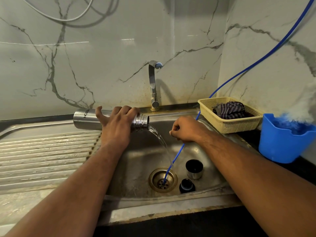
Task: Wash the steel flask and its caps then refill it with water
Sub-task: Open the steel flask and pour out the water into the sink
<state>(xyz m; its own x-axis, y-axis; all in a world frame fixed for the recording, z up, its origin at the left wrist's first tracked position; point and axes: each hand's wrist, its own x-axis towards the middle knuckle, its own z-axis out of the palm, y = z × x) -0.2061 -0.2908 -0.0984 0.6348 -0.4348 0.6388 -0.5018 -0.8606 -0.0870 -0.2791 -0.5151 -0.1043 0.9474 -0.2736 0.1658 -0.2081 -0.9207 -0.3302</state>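
Left hand [118,124] is wrapped over the flask [85,119] up near the threaded neck, fingers curled across the top and thumb sticking out to the side. The flask's lying pretty much flat, base out over the drainboard [42,151] and open mouth pointing right over the sink [136,159]. There's clearly something in it, since water [160,142] is pouring out of the mouth in an arc down toward the drain [163,180]. Right hand [186,130] is closed in a fist around a thin blue tube [177,154]. The tube's lower end sits right in the drain, and the rest runs up past the basket and along the wall. Down on the sink floor just right of the drain are the steel cap [194,169], standing open side up and dark inside, and the black cap [186,186] right in front of it. The tap [153,86] behind isn't running. The cream basket [229,124] in the corner has a striped cloth [230,110] bunched in it. Next to that is a blue tub [280,147] with something pale and fuzzy over it, too blurry to make out.
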